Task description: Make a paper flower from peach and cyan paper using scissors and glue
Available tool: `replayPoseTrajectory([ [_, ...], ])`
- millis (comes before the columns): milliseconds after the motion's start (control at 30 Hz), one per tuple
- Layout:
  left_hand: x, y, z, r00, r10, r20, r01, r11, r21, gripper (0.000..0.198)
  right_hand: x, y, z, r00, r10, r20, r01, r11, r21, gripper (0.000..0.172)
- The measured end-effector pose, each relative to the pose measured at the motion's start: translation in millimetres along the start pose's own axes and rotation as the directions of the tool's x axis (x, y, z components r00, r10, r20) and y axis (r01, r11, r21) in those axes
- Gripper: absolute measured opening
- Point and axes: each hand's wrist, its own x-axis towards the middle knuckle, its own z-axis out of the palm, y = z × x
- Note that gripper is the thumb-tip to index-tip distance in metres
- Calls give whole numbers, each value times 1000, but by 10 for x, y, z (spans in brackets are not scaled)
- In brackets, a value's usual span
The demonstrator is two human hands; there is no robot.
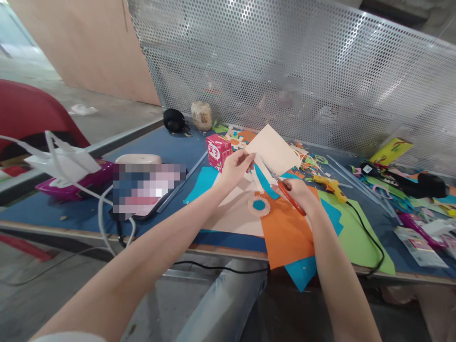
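Note:
My left hand (pixel 238 166) pinches the near left edge of a cream sheet of paper (pixel 272 148), which is held up above the table. My right hand (pixel 297 192) is closed round a pair of scissors with orange handles (pixel 292 198). Its blades lie at the sheet's lower edge, where a narrow cream strip (pixel 264 170) hangs partly apart from the rest. Below the hands, a cream paper ring with a toothed rim (pixel 252 212) rests on more cream paper. Orange paper (pixel 287 232), blue paper (pixel 201 183) and green paper (pixel 363 232) lie around it.
A pink box (pixel 218 148) stands beyond my left wrist. A yellow glue gun (pixel 331 186) with a black cord lies right of my right hand. Paper scraps (pixel 313 164) sit at the back. A phone (pixel 149 190) and a purple tissue box (pixel 76 183) are left; perforated metal (pixel 249 61) walls the far side.

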Motion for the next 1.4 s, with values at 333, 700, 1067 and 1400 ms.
replayPoseTrajectory([
  [333, -12, 9, 6, 1000, -19, -1, 19, 999, 35, 26, 4, -8, -15, 1000, 7, 3, -7, 1000, -11, 46],
  [700, -30, 22, 20, 999, -23, 48, 21, 999, 39, 30, 18, 6, 15, 1000, -21, -23, 21, 1000, 10, 41],
  [1067, -101, 82, 65, 990, -96, 101, 85, 991, 104, 32, 7, -14, 8, 1000, -17, 4, 16, 998, 53, 39],
  [1400, -75, 34, 34, 1000, 3, 30, 3, 986, -167, 36, -25, -12, 45, 997, -59, -43, 62, 997, 51, 46],
])
